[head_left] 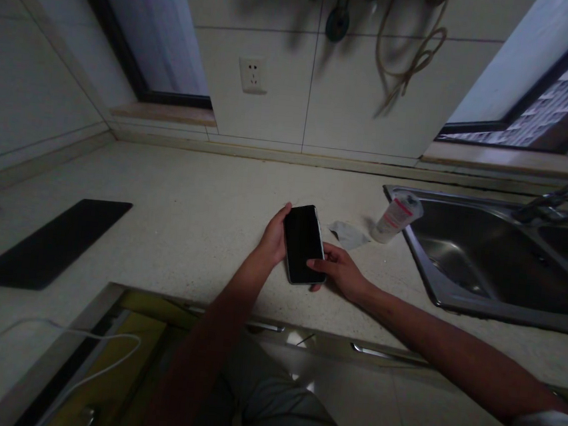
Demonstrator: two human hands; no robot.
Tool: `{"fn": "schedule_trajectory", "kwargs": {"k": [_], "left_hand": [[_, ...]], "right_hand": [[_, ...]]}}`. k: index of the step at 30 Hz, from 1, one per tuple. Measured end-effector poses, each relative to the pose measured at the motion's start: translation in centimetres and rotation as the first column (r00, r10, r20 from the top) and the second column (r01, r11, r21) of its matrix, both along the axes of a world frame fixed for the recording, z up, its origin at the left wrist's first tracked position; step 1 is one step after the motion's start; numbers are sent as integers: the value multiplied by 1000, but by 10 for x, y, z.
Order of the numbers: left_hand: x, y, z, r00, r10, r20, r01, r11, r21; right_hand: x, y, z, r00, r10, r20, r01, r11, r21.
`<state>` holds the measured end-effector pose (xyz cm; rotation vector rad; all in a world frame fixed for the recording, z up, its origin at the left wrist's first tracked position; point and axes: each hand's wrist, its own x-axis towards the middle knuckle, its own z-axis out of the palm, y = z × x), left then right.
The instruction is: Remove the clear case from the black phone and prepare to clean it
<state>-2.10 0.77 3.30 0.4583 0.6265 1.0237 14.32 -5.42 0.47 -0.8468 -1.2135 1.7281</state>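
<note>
Over a speckled cream countertop [191, 184], a black smartphone [304, 244] is held between both hands, its dark screen facing up and its lower end toward the counter's front edge; the left hand [274, 235] is closed around the phone's left long edge, with its fingers [283, 216] wrapped up near the top corner; the right hand [339, 272] sits at the lower right of the phone, its fingers [320, 265] curled against that edge, with one lying across the bottom of the glass; whether the phone touches the counter is hard to tell; just beyond it lies a crumpled grey tissue [347, 235], and a white squeeze tube with a red label [397, 217] lies tilted just beside the rim of a stainless steel double sink [505, 316]; a metal faucet [561, 198] stands over the sink's far side; well to the left, a flat black mat [50, 244] lies on the counter, and a white cable [101, 337] trails at the lower left; on the tiled wall ahead, a power socket [252, 76] sits left of a looped tan cord [414, 55].
</note>
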Motion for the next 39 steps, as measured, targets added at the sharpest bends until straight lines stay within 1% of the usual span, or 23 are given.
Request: {"fn": "schedule_trajectory", "kwargs": {"k": [3,7,9,13,17,22,24,26,29,31,33,36,39], "left_hand": [[0,2,-3,1000,20,-10,-20,1000,-8],[-2,3,-3,994,104,-40,-106,993,-43],[-2,3,-3,990,127,-59,-130,990,-51],[0,1,-3,984,156,-84,-159,987,-23],[3,0,-6,977,169,-128,-175,984,-34],[3,4,-12,964,226,-139,-222,974,41],[3,5,-14,963,222,-152,-216,975,55],[2,5,-14,968,187,-169,-175,981,85],[2,0,-10,970,134,-205,-96,978,187],[3,-5,-7,961,136,-241,-76,968,240],[4,-8,-5,945,170,-280,-96,961,261],[6,-10,-5,921,226,-318,-148,957,251],[6,-9,-7,916,240,-321,-171,958,230]], "right_hand": [[0,0,-1,1000,5,-21,-5,1000,-7],[1,0,0,999,28,15,-28,1000,-10],[1,1,0,999,35,22,-35,999,-11],[1,1,-1,999,44,22,-44,999,-1],[1,1,0,999,42,35,-42,999,3],[0,0,0,999,44,25,-44,999,-2],[0,0,1,999,48,25,-48,999,-2],[0,-1,1,998,50,29,-50,999,-1],[0,-2,2,998,45,39,-46,999,10],[0,-2,2,998,46,44,-46,999,18],[1,-2,1,997,51,51,-53,998,25],[1,-2,0,996,59,65,-61,998,24],[0,-2,-1,995,62,72,-63,998,15]]}}
